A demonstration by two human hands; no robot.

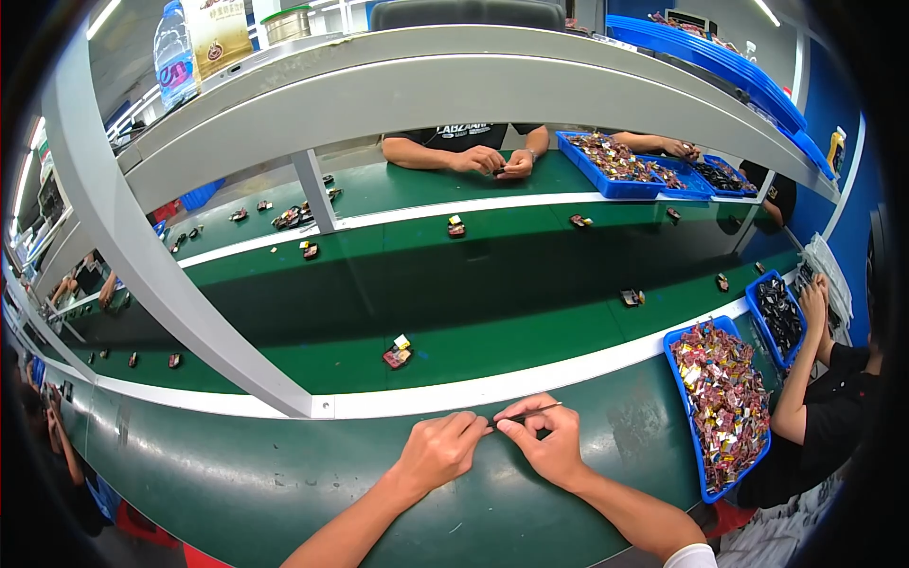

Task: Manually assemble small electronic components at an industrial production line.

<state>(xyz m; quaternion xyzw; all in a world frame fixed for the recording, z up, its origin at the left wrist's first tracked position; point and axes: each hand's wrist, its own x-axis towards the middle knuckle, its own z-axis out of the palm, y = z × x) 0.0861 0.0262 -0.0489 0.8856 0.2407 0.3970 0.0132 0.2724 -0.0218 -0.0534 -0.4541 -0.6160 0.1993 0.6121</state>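
My left hand (443,450) is closed, its fingertips pinching a small black part (491,426) above the green bench top (312,473). Close on its right, my right hand (549,443) is closed too, around a thin stick-like tool (538,411) that points toward the small part. The tool's exact kind does not show, and fingers hide most of the part. Beyond my hands, on the green conveyor belt (502,355), lies a small dark red and black piece (398,355) with a white and yellow tab.
At my right stands a blue tray (703,473) heaped with small reddish parts; behind it, another blue tray (775,289) holds black parts beside a co-worker's arm (795,398). A grey post (161,256) rises at the left. Across the belt, a person's hands (497,163) work near more trays.
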